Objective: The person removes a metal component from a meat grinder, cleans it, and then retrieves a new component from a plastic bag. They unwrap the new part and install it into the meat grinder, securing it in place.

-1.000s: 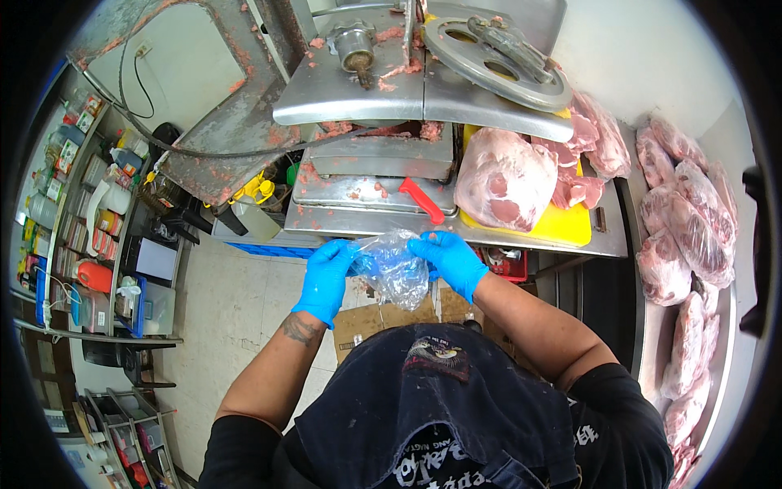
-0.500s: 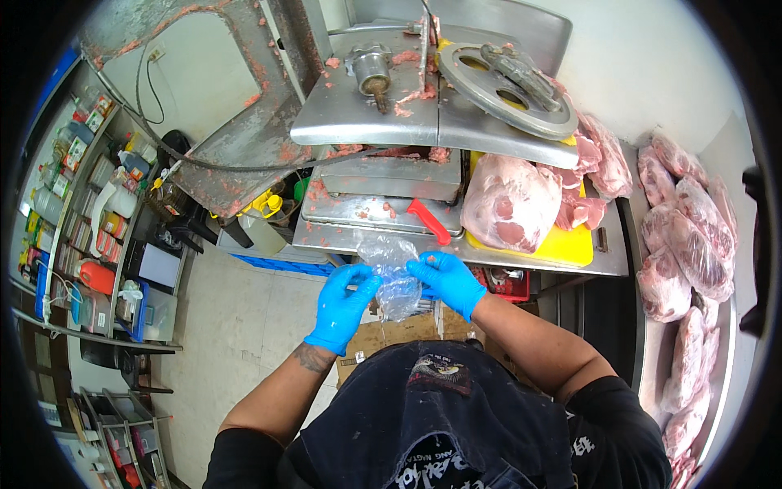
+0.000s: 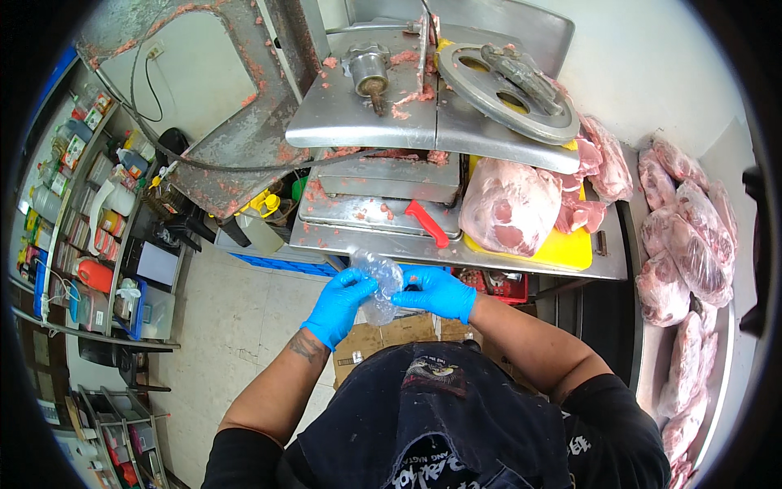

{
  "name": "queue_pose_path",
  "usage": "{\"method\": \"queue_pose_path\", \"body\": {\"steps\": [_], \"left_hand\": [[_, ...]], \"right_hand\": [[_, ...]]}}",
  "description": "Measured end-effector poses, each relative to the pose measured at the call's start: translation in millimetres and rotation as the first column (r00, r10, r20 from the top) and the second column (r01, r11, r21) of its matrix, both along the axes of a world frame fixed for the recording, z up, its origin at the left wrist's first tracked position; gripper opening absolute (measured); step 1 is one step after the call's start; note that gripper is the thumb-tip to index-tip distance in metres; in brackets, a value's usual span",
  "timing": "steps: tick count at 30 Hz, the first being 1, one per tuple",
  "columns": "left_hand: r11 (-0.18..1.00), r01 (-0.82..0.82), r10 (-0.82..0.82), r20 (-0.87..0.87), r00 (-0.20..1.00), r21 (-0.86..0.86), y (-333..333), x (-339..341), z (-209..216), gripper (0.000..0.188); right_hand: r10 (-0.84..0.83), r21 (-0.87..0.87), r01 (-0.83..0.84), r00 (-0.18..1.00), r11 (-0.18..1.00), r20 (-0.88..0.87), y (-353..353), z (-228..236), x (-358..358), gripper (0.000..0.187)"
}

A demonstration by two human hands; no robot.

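On the shelves at your left stand coloured bottles and boxes. You hold a clear plastic bag in front of your chest, below the steel surface. Your left hand and right hand, both blue-gloved, pinch its top with the fingers.

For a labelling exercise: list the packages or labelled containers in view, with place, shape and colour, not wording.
Clear plastic bag: crumpled, between left hand and right hand.
Cardboard box: brown, on floor below hands.
Bottles: assorted colours, shelves at left.
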State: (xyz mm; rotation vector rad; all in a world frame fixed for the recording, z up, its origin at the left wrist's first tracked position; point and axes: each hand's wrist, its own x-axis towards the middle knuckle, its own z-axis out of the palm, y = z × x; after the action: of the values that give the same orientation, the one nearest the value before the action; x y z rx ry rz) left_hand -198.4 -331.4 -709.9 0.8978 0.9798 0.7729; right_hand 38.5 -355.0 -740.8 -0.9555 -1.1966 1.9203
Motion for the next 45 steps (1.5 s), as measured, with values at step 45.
{"method": "queue_pose_path", "body": {"steps": [45], "left_hand": [[0.525, 0.784, -0.617, -0.488, 0.618, 0.33, -31, 174, -1, 0.027]], "right_hand": [[-0.84, 0.312, 0.868, 0.191, 0.386, 0.507, -404, 28, 173, 0.051]]}}
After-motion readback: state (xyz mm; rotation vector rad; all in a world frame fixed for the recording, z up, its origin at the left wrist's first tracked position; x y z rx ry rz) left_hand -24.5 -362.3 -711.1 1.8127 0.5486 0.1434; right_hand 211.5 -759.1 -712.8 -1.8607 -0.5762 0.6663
